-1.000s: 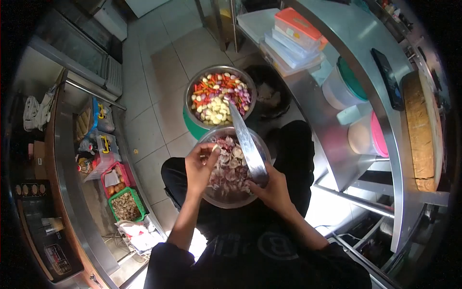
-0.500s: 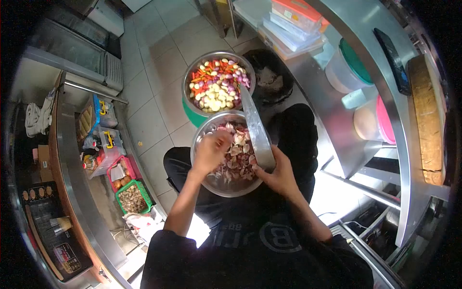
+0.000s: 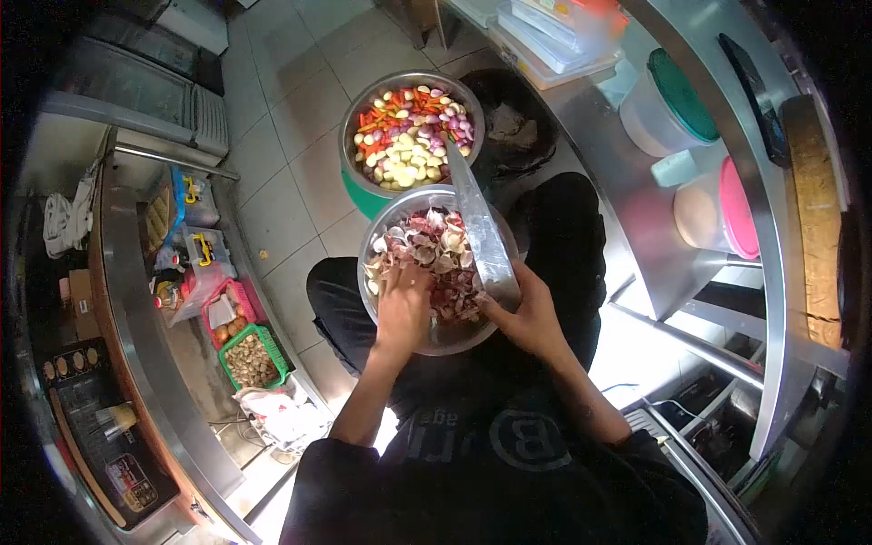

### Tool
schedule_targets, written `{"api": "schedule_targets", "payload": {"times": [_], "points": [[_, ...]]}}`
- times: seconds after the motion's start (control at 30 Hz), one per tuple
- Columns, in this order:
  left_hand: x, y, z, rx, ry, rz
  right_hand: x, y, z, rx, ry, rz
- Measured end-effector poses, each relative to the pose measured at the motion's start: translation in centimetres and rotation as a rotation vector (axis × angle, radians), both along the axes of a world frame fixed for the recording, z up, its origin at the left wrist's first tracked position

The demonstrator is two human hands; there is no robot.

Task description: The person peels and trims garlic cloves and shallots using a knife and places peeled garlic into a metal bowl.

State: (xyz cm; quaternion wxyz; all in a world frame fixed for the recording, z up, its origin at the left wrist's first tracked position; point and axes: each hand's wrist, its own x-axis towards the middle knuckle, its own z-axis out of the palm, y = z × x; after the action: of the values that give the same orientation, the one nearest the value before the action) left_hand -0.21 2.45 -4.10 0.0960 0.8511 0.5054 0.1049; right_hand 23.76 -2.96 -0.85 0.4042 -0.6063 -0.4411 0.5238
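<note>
A steel bowl on my lap holds garlic pieces and papery skins. My left hand reaches into it from the left, fingers down among the skins; whether they hold anything is hidden. At the bowl's right side my right hand grips a wide knife, its blade slanting up and left over the bowl toward a second bowl. That second steel bowl holds peeled garlic, red chillies and shallots, and sits just beyond the first over something green.
On the right, a steel shelf carries tubs with green and pink lids. A phone and a wooden block lie above it. A green basket and other containers stand on the left shelf. A black bag lies beyond my knee.
My left hand has gone from above the bowl's contents down into the skins at its left side. The knife stays in my right hand. The view has shifted slightly.
</note>
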Motion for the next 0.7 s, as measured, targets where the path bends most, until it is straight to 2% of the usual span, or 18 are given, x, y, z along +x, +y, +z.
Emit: {"api": "schedule_targets", "payload": {"times": [0.03, 0.1, 0.2, 0.27, 0.33, 0.4, 0.43, 0.5, 0.53, 0.6, 0.67, 0.7], "points": [[0.3, -0.3, -0.2, 0.000, -0.001, 0.001, -0.1, 0.0, -0.2, 0.075, -0.028, -0.007], [0.8, -1.1, -1.1, -0.311, -0.023, -0.032, -0.2, -0.1, -0.4, 0.151, -0.057, -0.013], [1.6, -2.4, -2.2, -0.297, 0.060, 0.038, -0.2, -0.1, 0.0, 0.177, -0.069, -0.008], [1.8, -2.6, -3.2, -0.315, 0.091, 0.056, -0.1, -0.2, 0.9, 0.028, 0.004, 0.016], [1.8, -2.5, -3.1, -0.328, 0.125, 0.078, -0.1, -0.4, 0.7, 0.051, -0.007, 0.012], [1.3, -2.6, -2.6, -0.363, -0.137, 0.106, -0.1, -0.5, 0.6, 0.072, -0.020, 0.008], [0.8, -2.2, -2.4, -0.362, -0.139, 0.105, -0.1, -0.4, 0.7, 0.071, -0.037, 0.014], [0.1, -1.5, -1.8, -0.711, -0.491, 0.141, -0.2, -0.4, 0.8, 0.065, -0.056, 0.018], [0.2, -1.6, -1.3, -0.713, -0.491, 0.143, -0.4, -0.3, 1.0, 0.136, -0.108, 0.016], [0.4, -1.9, 0.4, -0.895, -1.154, 0.197, -0.8, -0.1, 1.5, 0.210, -0.158, 0.021], [0.9, -2.3, 2.0, -0.940, -1.204, 0.244, -1.0, 0.1, 1.9, 0.218, -0.084, 0.052], [1.2, -2.6, 2.2, -0.852, -1.179, 0.232, -1.1, 0.2, 2.1, 0.219, -0.085, 0.058]]}}
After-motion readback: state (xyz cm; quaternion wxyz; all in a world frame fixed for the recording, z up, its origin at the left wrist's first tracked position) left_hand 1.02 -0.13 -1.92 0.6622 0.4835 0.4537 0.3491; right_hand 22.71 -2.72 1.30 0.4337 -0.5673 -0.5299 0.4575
